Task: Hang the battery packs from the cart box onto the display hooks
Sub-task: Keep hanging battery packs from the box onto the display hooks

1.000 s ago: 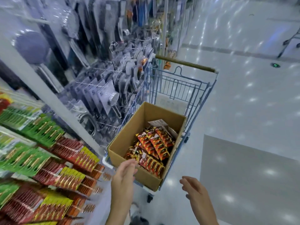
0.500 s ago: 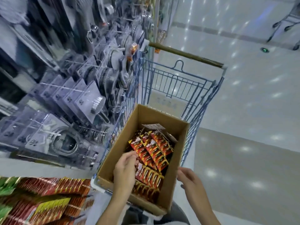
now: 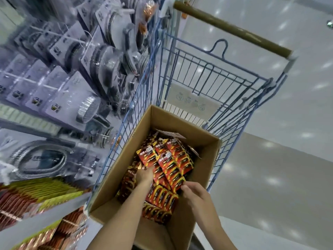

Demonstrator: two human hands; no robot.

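Inside one cardboard box [image 3: 115, 179] — two hands: left hand [image 3: 145, 175] and right hand [image 3: 195, 194] each grasping battery packs [image 3: 173, 165].

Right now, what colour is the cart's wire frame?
Blue wire frame, clearest in the head view.

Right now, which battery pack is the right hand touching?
The right hand touches the bottom end of the long red strip of battery packs lying slantwise atop the pile; the others lie under or beside it.
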